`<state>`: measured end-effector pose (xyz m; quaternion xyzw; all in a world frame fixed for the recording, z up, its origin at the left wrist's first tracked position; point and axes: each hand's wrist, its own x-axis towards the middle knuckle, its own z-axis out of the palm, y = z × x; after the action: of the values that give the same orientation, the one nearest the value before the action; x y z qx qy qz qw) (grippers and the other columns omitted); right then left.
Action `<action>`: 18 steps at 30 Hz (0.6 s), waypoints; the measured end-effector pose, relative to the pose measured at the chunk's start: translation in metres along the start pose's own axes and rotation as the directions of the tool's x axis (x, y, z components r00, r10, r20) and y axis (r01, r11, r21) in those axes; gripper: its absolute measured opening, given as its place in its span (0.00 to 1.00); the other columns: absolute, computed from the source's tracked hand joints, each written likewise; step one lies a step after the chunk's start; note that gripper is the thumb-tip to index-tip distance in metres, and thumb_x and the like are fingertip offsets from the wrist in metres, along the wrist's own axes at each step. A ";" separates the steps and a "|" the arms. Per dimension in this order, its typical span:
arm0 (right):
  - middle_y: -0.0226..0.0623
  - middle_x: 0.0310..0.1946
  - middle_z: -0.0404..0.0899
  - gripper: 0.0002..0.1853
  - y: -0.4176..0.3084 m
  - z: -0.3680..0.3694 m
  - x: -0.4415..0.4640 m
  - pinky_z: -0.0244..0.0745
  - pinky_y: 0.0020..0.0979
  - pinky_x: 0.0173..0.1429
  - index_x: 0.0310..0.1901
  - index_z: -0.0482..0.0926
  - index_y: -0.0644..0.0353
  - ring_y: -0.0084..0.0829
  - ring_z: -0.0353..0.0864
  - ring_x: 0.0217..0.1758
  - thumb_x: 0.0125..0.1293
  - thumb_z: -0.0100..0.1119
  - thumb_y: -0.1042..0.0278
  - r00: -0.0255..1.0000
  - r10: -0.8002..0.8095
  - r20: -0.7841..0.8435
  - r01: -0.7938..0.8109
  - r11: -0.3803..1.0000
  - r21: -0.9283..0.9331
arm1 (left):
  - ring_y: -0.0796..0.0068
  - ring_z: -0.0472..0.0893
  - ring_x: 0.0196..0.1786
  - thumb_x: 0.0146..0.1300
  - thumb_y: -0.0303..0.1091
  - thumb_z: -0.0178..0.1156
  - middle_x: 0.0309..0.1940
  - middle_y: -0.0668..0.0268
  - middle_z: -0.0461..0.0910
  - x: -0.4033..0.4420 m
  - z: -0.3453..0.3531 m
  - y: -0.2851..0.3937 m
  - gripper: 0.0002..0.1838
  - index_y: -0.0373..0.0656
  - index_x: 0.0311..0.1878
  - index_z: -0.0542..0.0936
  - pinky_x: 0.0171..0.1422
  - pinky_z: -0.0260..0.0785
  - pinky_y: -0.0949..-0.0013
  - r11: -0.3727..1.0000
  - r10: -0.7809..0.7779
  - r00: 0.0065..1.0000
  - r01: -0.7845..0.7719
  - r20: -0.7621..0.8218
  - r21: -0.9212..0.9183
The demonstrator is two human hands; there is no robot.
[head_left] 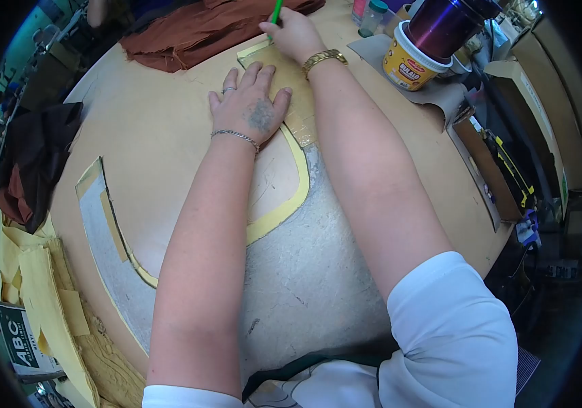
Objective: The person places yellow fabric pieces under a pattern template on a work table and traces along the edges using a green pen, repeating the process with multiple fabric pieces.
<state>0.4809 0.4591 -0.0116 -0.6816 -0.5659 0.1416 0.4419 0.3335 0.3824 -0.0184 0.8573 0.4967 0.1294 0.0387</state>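
Observation:
My left hand (253,102) lies flat with fingers spread, pressing on one arm of a large grey curved template (304,265). Brown tape (302,128) covers part of that arm near the hand. A strip of yellow sheet (302,173) shows along the template's inner curve and at its far end. Beyond the left hand, my right hand (296,37) grips a green pen or pencil (276,12) at the template's far end. Its lower end meets the yellow edge there; whether it touches is too small to tell. My forearms hide parts of the template.
Rust-brown cloth (196,34) lies at the table's far edge. At the back right stand a yellow-and-white tub (410,64) with a dark purple container (444,27) on it, and a small jar (372,19). Dark cloth (36,153) and yellow sheets (49,299) sit at the left.

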 end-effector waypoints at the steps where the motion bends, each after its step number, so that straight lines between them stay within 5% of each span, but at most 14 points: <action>1: 0.44 0.32 0.77 0.16 -0.002 0.000 -0.001 0.70 0.36 0.43 0.35 0.75 0.60 0.41 0.76 0.37 0.53 0.58 0.56 1.000 -0.023 0.000 0.023 1.000 -0.016 | 0.61 0.53 0.65 0.57 0.56 0.42 0.63 0.73 0.56 0.000 0.000 -0.001 0.28 0.58 0.60 0.61 0.62 0.45 0.42 1.000 0.000 1.000 0.000 -0.006 0.005; 5: 0.45 0.29 0.77 0.17 -0.019 0.014 -0.010 0.70 0.36 0.41 0.34 0.75 0.62 0.41 0.77 0.35 0.53 0.58 0.55 0.979 -0.202 0.028 0.204 0.973 -0.112 | 0.62 0.53 0.65 0.57 0.55 0.43 0.63 0.72 0.56 -0.002 -0.005 0.003 0.28 0.58 0.60 0.61 0.62 0.45 0.44 1.000 -0.004 1.000 0.004 -0.006 -0.004; 10: 0.46 0.31 0.77 0.16 -0.009 -0.016 -0.013 0.69 0.38 0.42 0.35 0.75 0.61 0.43 0.76 0.36 0.54 0.56 0.56 0.981 0.001 -0.194 -0.058 0.955 -0.290 | 0.63 0.54 0.65 0.56 0.55 0.43 0.63 0.72 0.56 -0.001 -0.006 0.003 0.28 0.57 0.60 0.61 0.63 0.45 0.47 1.000 -0.014 0.999 0.013 0.030 0.019; 14: 0.45 0.28 0.77 0.12 0.007 -0.044 -0.030 0.70 0.36 0.40 0.33 0.74 0.61 0.43 0.76 0.34 0.54 0.57 0.60 0.969 0.075 -0.234 -0.070 0.997 0.030 | 0.64 0.51 0.66 0.57 0.55 0.42 0.64 0.72 0.54 0.000 -0.006 0.004 0.28 0.57 0.61 0.60 0.65 0.43 0.47 1.000 -0.019 0.998 0.018 0.060 0.025; 18: 0.36 0.25 0.77 0.15 0.036 -0.068 -0.053 0.71 0.23 0.34 0.34 0.74 0.67 0.23 0.75 0.28 0.57 0.56 0.59 0.992 -0.076 -0.105 0.085 0.992 0.089 | 0.64 0.51 0.66 0.56 0.57 0.43 0.64 0.72 0.53 0.000 -0.009 0.006 0.30 0.57 0.61 0.60 0.64 0.43 0.47 0.999 -0.028 0.996 0.026 0.089 0.021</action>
<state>0.5341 0.3829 -0.0163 -0.6431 -0.5625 0.1153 0.5067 0.3360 0.3791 -0.0082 0.8558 0.5073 0.0853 0.0541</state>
